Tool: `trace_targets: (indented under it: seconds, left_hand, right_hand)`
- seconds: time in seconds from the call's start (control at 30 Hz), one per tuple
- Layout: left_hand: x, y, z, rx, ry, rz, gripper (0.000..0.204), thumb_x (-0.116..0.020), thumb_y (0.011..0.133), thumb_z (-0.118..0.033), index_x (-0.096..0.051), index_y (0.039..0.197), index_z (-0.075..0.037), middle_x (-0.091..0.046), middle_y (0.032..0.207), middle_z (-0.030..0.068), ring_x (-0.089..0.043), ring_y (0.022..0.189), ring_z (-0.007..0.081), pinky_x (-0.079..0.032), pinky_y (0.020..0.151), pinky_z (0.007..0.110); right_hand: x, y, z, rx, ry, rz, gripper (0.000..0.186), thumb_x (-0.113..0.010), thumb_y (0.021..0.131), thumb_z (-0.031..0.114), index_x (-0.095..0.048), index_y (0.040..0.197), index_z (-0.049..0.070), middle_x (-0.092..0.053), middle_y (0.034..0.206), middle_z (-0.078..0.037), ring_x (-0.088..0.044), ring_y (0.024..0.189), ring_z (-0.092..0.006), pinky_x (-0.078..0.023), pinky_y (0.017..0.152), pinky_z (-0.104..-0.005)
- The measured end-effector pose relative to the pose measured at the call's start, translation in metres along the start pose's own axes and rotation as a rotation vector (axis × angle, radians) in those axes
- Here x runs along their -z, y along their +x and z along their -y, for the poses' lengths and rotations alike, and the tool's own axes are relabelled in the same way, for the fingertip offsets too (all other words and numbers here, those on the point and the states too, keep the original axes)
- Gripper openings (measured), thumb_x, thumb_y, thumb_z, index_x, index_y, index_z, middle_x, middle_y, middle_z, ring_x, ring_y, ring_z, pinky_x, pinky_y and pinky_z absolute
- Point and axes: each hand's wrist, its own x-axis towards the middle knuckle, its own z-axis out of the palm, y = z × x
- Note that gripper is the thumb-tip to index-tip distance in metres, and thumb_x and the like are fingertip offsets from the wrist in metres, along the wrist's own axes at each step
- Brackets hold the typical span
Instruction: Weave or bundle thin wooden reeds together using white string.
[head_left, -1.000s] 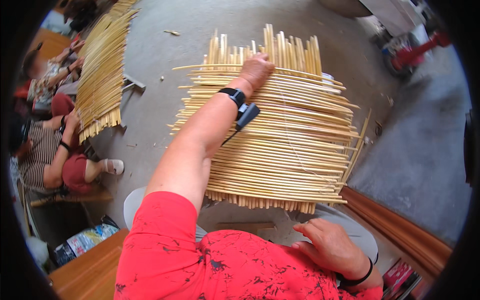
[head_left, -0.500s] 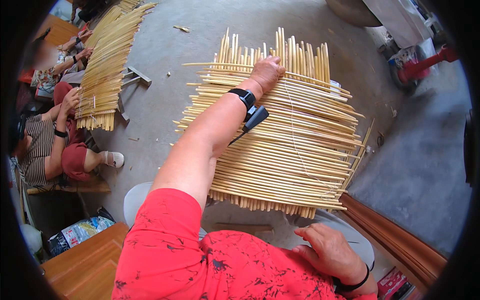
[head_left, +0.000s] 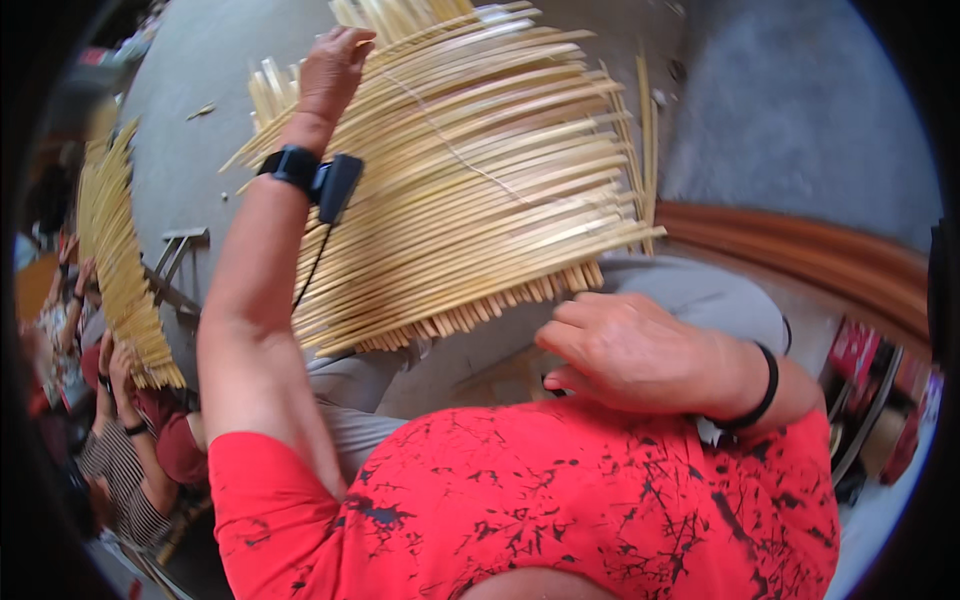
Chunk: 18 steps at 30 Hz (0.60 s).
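Observation:
A mat of straight, pale yellow reed-like sticks [head_left: 450, 190] lies in front of me, one layer across another. My left hand [head_left: 338, 68] is over its far left part, fingers closed; what they hold, if anything, is hidden. A thin white string [head_left: 455, 150] starts near that hand and runs loosely across the sticks toward the right. My right hand [head_left: 625, 350] is before my body, just off the mat's near edge, with curled fingers. Something small and dark shows under them, but I cannot make out what it is.
At the left, people sit by another long stick mat [head_left: 115, 260] on a metal-legged support [head_left: 180, 260]. Loose sticks [head_left: 648, 140] lie along my mat's right side. A brown wooden beam [head_left: 800, 245] runs off to the right. Boxes and bags [head_left: 870, 400] stand at the lower right.
The view has swung right and down, so the mat sits higher and further left. My right hand has come up closer before my body. My left hand stays at the mat's far part.

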Motion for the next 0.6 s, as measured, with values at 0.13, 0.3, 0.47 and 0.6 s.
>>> trace_targets:
  seconds: [0.13,0.3,0.47,0.6]
  left_hand:
    - [0.003,-0.01,-0.088,-0.118,-0.406,0.293,0.013,-0.064,0.075,-0.001,-0.062,0.086,-0.007,-0.061,0.084,0.0049,-0.059,0.075,0.0189,-0.049,0.062,0.029]
    - [-0.021,-0.063,-0.202,-0.236,-0.565,0.456,0.014,-0.069,0.066,-0.008,-0.062,0.078,-0.012,-0.059,0.081,0.0064,-0.056,0.085,0.0264,-0.047,0.074,0.035]
    - [-0.045,-0.09,-0.254,-0.109,-0.4,0.352,0.016,-0.063,0.067,-0.005,-0.061,0.082,-0.009,-0.057,0.083,0.007,-0.054,0.085,0.0269,-0.047,0.074,0.036]
    - [-0.056,-0.085,-0.267,-0.144,-0.357,0.249,0.014,-0.061,0.067,-0.006,-0.06,0.08,-0.009,-0.055,0.081,0.0067,-0.053,0.083,0.0266,-0.046,0.074,0.036]
  right_hand:
    - [-0.008,-0.011,0.005,0.117,-0.022,0.114,0.02,-0.062,0.074,0.018,-0.049,0.077,0.003,-0.053,0.074,-0.012,-0.055,0.073,-0.029,-0.047,0.062,-0.0376]
    - [-0.01,-0.018,0.006,0.138,-0.089,0.167,0.022,-0.063,0.074,0.019,-0.051,0.075,0.001,-0.056,0.074,-0.013,-0.057,0.074,-0.0304,-0.048,0.063,-0.0379]
    - [-0.013,-0.022,0.003,0.125,-0.145,0.209,0.022,-0.063,0.075,0.019,-0.053,0.076,0.0,-0.058,0.076,-0.016,-0.059,0.074,-0.0329,-0.048,0.064,-0.0393]
    - [-0.012,-0.024,0.005,0.135,-0.16,0.173,0.023,-0.063,0.075,0.02,-0.053,0.076,-0.001,-0.058,0.074,-0.017,-0.059,0.074,-0.0337,-0.048,0.063,-0.0402]
